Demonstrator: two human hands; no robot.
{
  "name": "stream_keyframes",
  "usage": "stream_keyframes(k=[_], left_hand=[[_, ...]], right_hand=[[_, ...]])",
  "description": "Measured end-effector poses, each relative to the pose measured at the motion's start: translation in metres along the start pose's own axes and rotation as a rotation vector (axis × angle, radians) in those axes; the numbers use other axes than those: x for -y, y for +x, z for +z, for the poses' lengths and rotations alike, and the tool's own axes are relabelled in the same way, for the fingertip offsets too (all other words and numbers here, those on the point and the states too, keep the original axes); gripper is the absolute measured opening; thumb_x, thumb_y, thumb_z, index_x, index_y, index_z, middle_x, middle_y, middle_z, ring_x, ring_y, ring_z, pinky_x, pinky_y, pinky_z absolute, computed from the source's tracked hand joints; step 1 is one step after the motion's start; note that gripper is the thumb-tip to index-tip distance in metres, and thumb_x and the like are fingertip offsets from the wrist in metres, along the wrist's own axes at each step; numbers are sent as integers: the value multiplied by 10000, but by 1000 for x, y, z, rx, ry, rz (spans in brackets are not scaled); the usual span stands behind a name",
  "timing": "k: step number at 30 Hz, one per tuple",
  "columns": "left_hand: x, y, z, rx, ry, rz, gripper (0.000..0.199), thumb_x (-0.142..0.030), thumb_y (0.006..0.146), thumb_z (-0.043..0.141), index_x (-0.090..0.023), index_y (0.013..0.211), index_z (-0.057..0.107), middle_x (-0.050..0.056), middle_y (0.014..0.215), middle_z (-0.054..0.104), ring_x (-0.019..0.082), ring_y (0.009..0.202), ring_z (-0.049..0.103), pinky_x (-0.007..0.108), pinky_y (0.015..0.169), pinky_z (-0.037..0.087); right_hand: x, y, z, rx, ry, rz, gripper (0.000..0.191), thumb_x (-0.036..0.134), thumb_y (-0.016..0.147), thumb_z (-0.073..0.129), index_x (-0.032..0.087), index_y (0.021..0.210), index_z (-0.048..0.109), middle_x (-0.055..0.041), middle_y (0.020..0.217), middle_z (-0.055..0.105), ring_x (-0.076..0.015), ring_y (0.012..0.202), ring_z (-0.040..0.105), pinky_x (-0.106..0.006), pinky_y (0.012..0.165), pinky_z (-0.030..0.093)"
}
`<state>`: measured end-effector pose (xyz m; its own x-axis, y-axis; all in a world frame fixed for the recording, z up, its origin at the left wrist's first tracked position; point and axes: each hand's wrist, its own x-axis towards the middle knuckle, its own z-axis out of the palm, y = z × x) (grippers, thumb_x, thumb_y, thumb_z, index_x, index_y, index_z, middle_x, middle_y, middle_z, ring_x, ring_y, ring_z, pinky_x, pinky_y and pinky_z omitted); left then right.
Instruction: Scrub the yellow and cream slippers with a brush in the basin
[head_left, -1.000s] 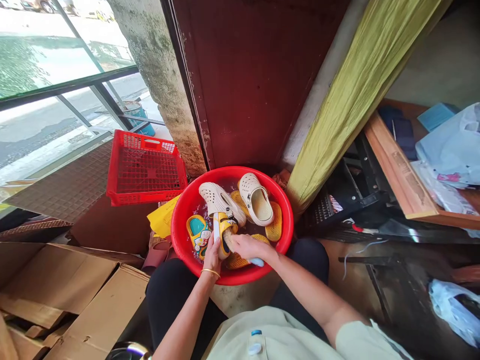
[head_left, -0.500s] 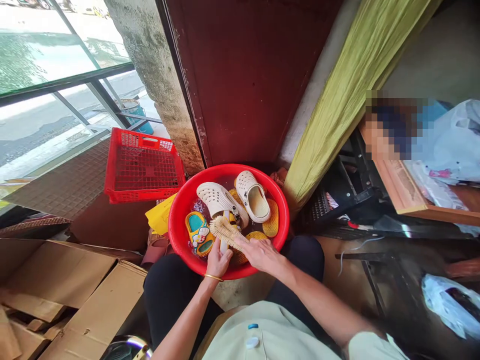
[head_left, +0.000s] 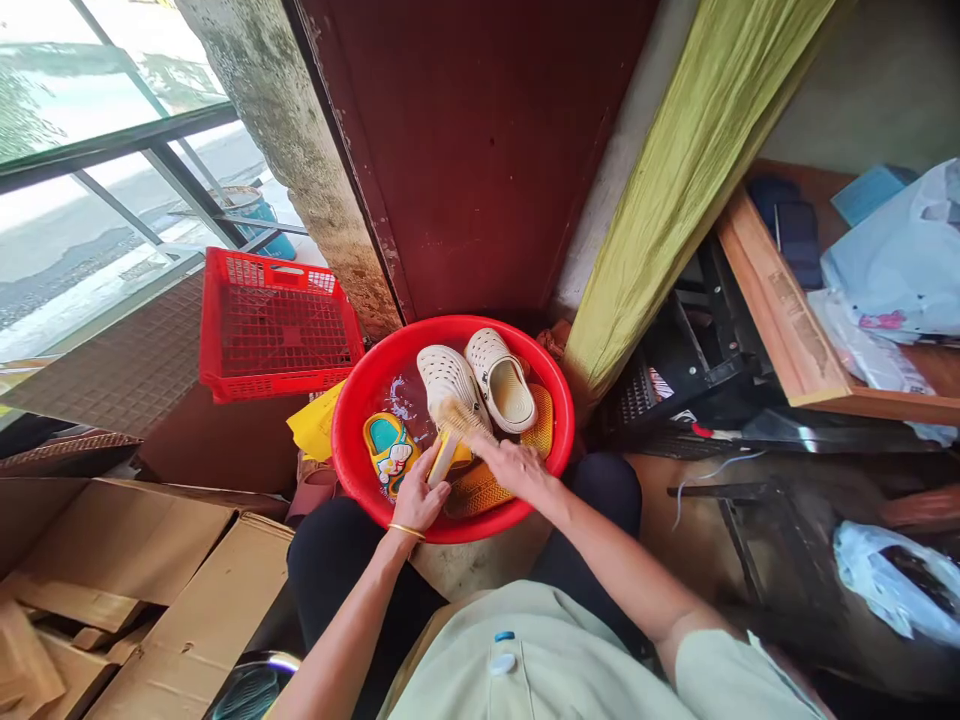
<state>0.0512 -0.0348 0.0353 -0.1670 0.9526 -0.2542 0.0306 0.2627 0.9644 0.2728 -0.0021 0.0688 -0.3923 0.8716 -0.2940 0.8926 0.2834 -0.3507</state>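
A yellow-and-white shoe (head_left: 444,462) was held low over a red basin (head_left: 343,450) by the left hand (head_left: 420,497), its pale sole edge pinched between thumb and fingers. A brush (head_left: 463,420) was gripped by the right hand (head_left: 523,473), the fingers closed around its largely hidden handle; the pale bristles were angled over the shoe's far end, though whether contact was made could not be told. Beyond the brush, two cream clogs (head_left: 489,357) were seen side by side in the basin. A textured yellow slipper (head_left: 480,490) was partly covered by the right hand, and another yellow slipper (head_left: 543,422) was seen along the right wall. A yellow sandal (head_left: 385,435) with a teal insole was left near the left hand. A red crate (head_left: 281,385) was placed outside the basin, on the far left.
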Motion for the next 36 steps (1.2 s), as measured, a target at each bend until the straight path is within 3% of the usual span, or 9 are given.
stream_keyframes(k=[3, 7, 11, 14, 17, 20, 25, 30, 36], left_hand=[[-12, -8, -11, 66, 283, 218, 653, -147, 589, 797, -296, 1223, 754, 97, 1425, 645, 425, 1431, 459, 570, 1238, 301], [-11, -19, -24, 96, 614, 487, 505, -257, 745, 810, -363, 1236, 761, 112, 1475, 604, 453, 1484, 378, 624, 1213, 298], [5, -17, -31, 248, 829, 528, 538, -269, 779, 798, -402, 1296, 731, 101, 1540, 549, 470, 1500, 347, 666, 1220, 242], [22, -8, -35, 292, 930, 537, 671, -274, 815, 750, -328, 1466, 600, 137, 1680, 351, 459, 1531, 311, 654, 1186, 322], [40, 2, -38, 224, 942, 532, 1013, -368, 813, 761, -185, 1661, 238, 251, 1726, 131, 466, 1571, 210, 647, 1164, 372], [52, 9, -38, 167, 928, 497, 1224, -509, 795, 780, -108, 1671, 25, 318, 1677, 226, 473, 1564, 224, 659, 1189, 339], [53, 7, -36, 67, 892, 536, 1252, -614, 791, 769, -102, 1667, 37, 328, 1649, 290, 486, 1512, 343, 665, 1171, 366], [46, 1, -36, 56, 812, 637, 1272, -642, 769, 787, -136, 1669, 43, 307, 1656, 295, 456, 1532, 323, 641, 1192, 355], [42, 0, -28, 95, 677, 551, 1225, -598, 716, 843, -130, 1646, 197, 292, 1620, 378, 465, 1507, 368, 638, 1193, 356]], right_hand=[[-20, 15, -15, -79, 103, 92, 558, 294, 1070, 346, 297, 1627, 386, -133, 1291, 735, -313, 1155, 705, -452, 1011, 519], [-30, 14, -14, -161, 230, 43, 544, 348, 1070, 391, 285, 1610, 416, -65, 1419, 679, -252, 1264, 653, -348, 1040, 516], [-22, -9, 6, -76, 102, 29, 544, 387, 1086, 367, 312, 1624, 391, -90, 1305, 735, -267, 1131, 706, -358, 972, 535], [-23, -22, 13, 42, -24, 70, 579, 336, 1084, 350, 296, 1660, 301, -131, 1231, 751, -275, 1040, 722, -373, 920, 535], [-28, -23, 8, 80, -61, 73, 622, 318, 1073, 348, 327, 1680, 211, -125, 1178, 764, -278, 993, 727, -381, 886, 536], [-25, -16, -2, 81, -109, 67, 632, 285, 1063, 340, 318, 1680, 211, -139, 1100, 775, -288, 963, 730, -393, 858, 536], [10, -20, 0, 96, -224, 13, 727, 102, 977, 364, 178, 1679, 193, -184, 1005, 770, -280, 848, 726, -381, 749, 542], [41, -41, 17, 79, -218, -160, 681, 139, 986, 388, 269, 1651, 314, -170, 1064, 758, -263, 818, 711, -361, 713, 546], [14, -3, -10, 49, -251, 9, 702, 182, 1021, 414, 366, 1669, 215, -152, 1059, 765, -270, 864, 738, -383, 784, 550]])
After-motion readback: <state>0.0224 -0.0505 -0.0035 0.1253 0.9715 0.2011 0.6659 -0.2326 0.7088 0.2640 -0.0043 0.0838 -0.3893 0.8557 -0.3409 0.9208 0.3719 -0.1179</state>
